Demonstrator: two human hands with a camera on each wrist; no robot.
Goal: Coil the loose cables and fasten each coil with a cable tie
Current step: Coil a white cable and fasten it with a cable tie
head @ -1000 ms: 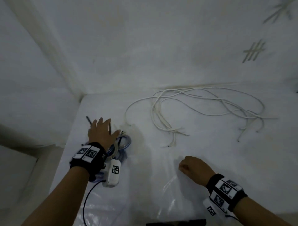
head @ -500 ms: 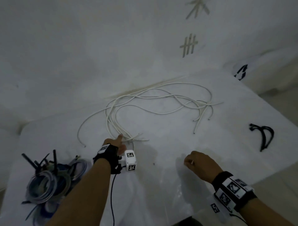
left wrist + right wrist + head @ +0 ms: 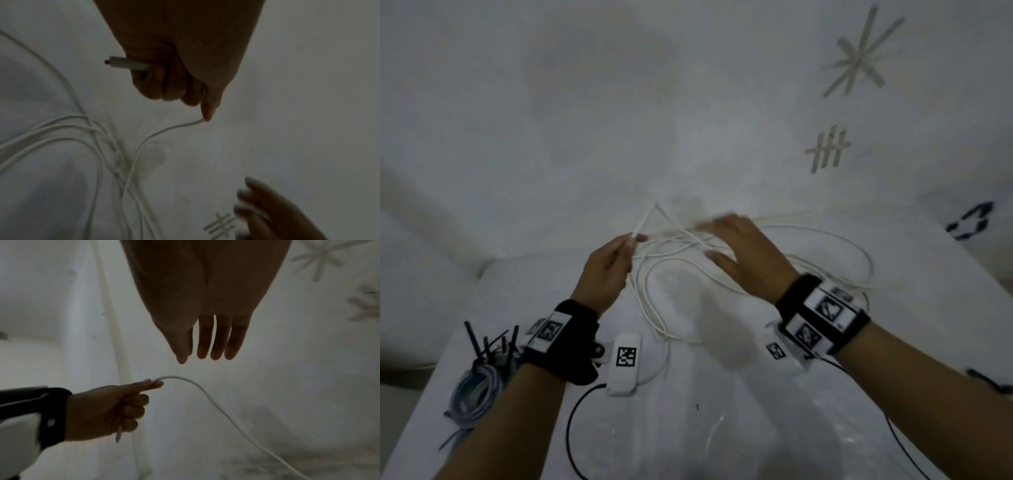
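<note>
Surface: white covered table point(image 3: 722, 428), creased, dim light; a grey shadow patch lies just below the grip.
Room: pale wall point(image 3: 585, 102) behind the grip; it bears a tape star point(image 3: 861, 56) and a tape tally mark point(image 3: 827, 150), both up and to the right of the grip. A dark printed mark point(image 3: 971, 221) sits far right of the grip, at the table's edge.
Grip: left hand point(image 3: 606, 270) pinches the white cable point(image 3: 722, 284) near its end between thumb and forefinger, the other fingers curled round it; the short cut end point(image 3: 123, 64) pokes out of the fist on the far side.
Cable: from the pinch it droops to the table and runs into a loose tangle of white loops, right of and below the grip, well spread across the cloth.
Right hand point(image 3: 746, 257): just right of the grip, above the tangle, fingers point(image 3: 218, 340) straight and close together, thumb apart, holding nothing; blurred in the head view.
Other things: coiled bluish cables point(image 3: 476, 390) with black cable ties point(image 3: 489, 344) sticking up, low and left of the grip, partly hidden by the left forearm. A black object point(image 3: 989, 380) at the far right edge, too cut off to name.
In the way: wrist bands and white camera units cover part of the near loops.
</note>
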